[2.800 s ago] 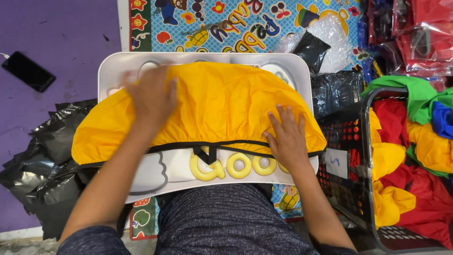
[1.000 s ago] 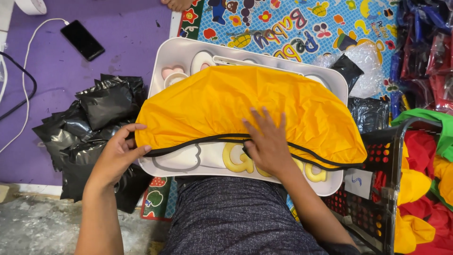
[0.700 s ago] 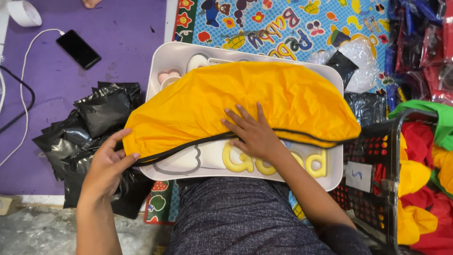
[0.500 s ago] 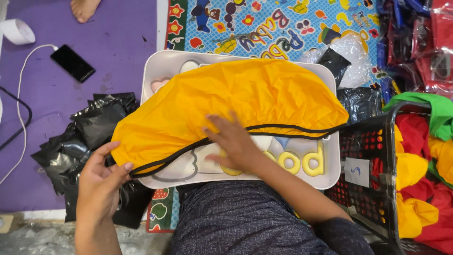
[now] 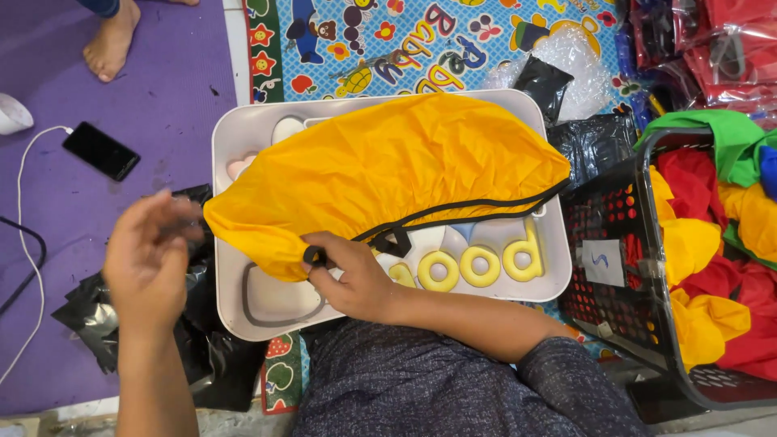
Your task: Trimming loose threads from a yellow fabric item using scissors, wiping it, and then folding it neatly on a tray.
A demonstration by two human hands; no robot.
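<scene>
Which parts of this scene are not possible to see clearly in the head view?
- Left hand: motion blur; whether it holds anything cannot be told.
- Tray: the yellow cover hides most of its top.
- Right hand: its fingertips go under the cover's edge.
- Basket: cut off by the right edge.
- Black bags: partly hidden by the left arm and tray.

Black bags (image 5: 121,316) crowd the tray's (image 5: 243,129) left, basket (image 5: 639,267) blocks right.

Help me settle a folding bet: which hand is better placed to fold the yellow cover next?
Probably the right hand: it rests on the yellow cover at its black-edged hem, while the left hand is lifted off it.
</scene>
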